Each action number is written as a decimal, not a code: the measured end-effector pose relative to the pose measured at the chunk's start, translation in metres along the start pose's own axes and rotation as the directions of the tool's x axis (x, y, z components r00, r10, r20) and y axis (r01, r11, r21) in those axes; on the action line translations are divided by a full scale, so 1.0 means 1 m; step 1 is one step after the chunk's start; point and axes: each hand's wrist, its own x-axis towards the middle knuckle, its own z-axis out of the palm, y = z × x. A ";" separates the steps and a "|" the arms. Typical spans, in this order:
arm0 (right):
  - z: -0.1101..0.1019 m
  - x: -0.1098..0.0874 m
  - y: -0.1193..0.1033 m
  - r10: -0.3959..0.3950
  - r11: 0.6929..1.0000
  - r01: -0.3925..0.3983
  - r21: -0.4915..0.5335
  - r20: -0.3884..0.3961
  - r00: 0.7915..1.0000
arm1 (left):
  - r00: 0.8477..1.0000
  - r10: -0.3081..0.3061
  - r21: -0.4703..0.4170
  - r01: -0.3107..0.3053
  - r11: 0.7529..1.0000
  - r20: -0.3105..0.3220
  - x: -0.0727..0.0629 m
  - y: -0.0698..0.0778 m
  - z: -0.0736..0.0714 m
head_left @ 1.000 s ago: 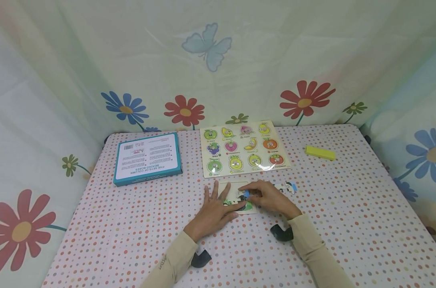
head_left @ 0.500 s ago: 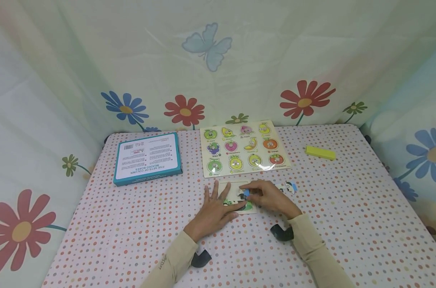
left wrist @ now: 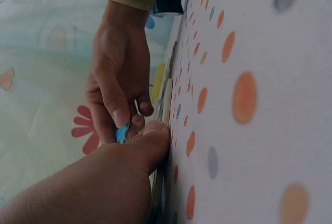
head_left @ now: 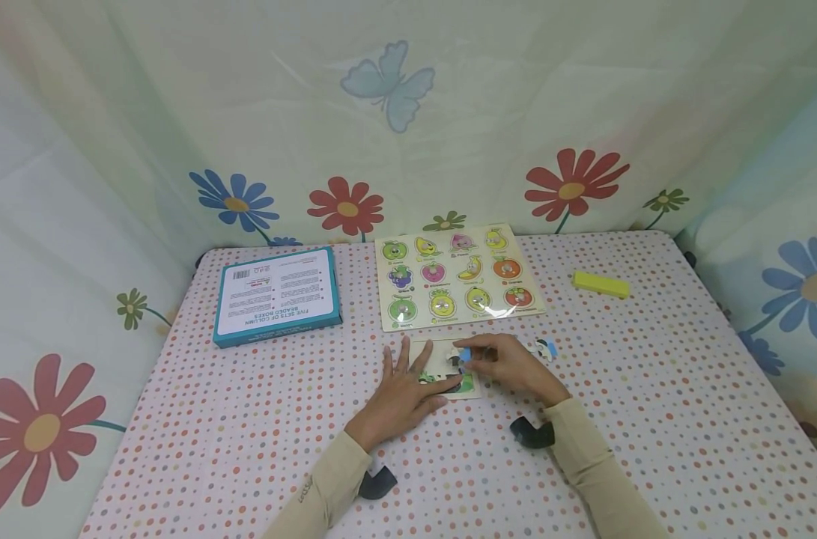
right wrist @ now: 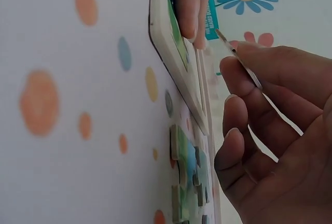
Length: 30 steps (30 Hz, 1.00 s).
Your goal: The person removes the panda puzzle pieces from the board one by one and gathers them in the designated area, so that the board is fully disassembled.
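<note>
Fingers spread, my left hand rests on a small wooden jigsaw board and presses its near part, where green picture pieces lie. My right hand pinches a thin jigsaw piece with blue and black on it between thumb and index finger. In the right wrist view this piece is seen edge-on, tilted and apart from the board. The left wrist view shows a blue bit of the piece under the right fingertips. Several loose jigsaw pieces lie just right of the board, partly behind the right hand.
Behind the jigsaw board lies a larger fruit peg puzzle. A teal box with a white printed label lies at the back left. Toward the back right is a yellow block. A dotted cloth covers the table.
My right hand has shifted slightly right, and the pinched piece has turned and shows more of its face. The left hand has stayed in place on the board.
</note>
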 end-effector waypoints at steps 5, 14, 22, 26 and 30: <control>-0.003 -0.001 0.002 -0.015 1.000 0.015 -0.012 -0.018 1.000 | 1.000 -0.006 -0.004 0.006 1.000 0.007 0.000 0.001 -0.001; -0.013 -0.006 0.007 -0.006 1.000 0.007 0.018 -0.052 0.999 | 1.000 -0.008 -0.013 0.008 1.000 0.012 0.000 0.001 -0.002; -0.025 -0.018 0.019 0.006 0.994 0.002 0.110 -0.073 0.997 | 1.000 -0.011 -0.030 0.011 0.999 0.015 0.000 0.001 -0.001; -0.031 -0.026 0.025 0.039 0.991 -0.027 0.130 -0.094 0.995 | 1.000 -0.009 -0.034 0.009 0.999 0.010 -0.001 0.001 -0.001; -0.037 -0.035 0.031 0.071 0.991 -0.057 0.124 -0.119 0.990 | 1.000 -0.002 -0.036 0.002 0.999 0.001 -0.001 0.000 -0.001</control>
